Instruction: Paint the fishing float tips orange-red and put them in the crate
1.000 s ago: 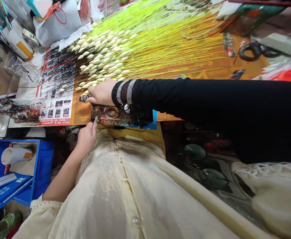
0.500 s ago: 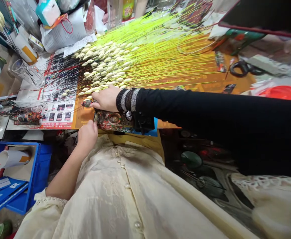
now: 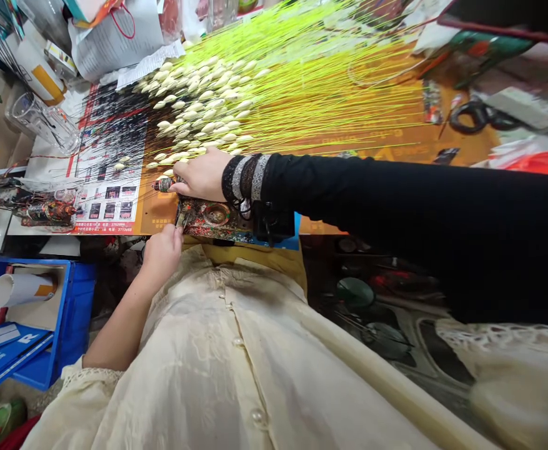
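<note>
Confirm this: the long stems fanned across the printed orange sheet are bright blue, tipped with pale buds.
Wrong colour: the long stems are neon yellow-green, not bright blue, as the head view shows. They do fan across the printed orange sheet, tipped with pale buds.

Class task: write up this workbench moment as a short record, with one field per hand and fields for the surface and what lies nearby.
Left hand: fingers at the near edge of a patterned red-green panel; anything held is too small to tell.
Right hand: black-sleeved, fingertips touching a small striped roll.
Surface: printed orange sheet.
On it: cream buds on lime stems.
Nearby: black-handled scissors, glass tumbler, blue crate.
</note>
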A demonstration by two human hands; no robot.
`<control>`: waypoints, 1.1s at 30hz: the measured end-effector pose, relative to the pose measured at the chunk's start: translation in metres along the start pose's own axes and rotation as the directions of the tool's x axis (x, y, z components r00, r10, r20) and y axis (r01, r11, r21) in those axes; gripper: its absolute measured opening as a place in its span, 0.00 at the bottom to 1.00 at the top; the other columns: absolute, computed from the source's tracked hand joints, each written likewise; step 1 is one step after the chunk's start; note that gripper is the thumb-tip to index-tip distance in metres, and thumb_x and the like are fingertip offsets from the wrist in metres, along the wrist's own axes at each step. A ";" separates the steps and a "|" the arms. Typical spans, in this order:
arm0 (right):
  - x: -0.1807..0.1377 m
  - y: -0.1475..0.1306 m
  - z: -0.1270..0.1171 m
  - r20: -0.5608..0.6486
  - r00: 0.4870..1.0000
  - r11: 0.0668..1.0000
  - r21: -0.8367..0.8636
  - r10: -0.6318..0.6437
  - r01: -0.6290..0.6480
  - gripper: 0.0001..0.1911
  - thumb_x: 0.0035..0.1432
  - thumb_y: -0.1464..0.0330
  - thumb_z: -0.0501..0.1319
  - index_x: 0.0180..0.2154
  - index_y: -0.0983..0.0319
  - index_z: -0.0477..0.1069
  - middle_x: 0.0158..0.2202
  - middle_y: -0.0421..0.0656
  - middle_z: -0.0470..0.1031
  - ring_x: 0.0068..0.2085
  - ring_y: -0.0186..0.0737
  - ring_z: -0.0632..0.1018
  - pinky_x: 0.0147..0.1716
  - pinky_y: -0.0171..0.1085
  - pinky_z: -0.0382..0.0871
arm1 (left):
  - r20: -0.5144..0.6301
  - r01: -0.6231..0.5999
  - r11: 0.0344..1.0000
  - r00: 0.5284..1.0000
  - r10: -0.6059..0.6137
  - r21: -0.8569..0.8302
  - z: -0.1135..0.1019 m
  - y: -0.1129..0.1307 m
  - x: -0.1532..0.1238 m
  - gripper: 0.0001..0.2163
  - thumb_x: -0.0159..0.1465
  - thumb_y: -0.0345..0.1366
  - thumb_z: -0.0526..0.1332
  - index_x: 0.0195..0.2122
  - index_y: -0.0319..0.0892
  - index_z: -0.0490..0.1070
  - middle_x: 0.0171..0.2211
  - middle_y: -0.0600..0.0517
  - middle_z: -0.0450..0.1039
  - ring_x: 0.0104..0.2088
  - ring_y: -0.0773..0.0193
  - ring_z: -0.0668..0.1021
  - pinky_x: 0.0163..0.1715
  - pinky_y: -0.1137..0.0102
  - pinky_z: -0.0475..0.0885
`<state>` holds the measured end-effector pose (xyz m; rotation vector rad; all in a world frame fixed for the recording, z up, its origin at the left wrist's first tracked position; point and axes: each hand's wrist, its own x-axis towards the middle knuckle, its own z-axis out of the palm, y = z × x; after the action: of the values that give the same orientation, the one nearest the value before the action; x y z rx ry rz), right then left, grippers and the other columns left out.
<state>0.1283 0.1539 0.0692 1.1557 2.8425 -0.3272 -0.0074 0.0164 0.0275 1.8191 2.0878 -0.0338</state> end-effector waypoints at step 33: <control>0.000 0.000 0.003 -0.038 0.999 1.000 -0.004 0.005 -0.006 0.28 0.69 0.53 0.43 0.54 0.68 0.64 0.46 0.56 0.77 0.47 0.55 0.77 0.49 0.50 0.59 | -0.037 -0.028 0.996 0.999 0.025 -0.085 0.002 -0.001 0.017 0.14 0.70 0.38 0.48 0.31 0.43 0.68 0.28 0.49 0.75 0.31 0.60 0.76 0.34 0.69 0.64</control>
<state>0.1280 0.1533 0.0666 1.1813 2.8702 -0.3016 -0.0097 0.0317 0.0204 1.8091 2.0559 0.0955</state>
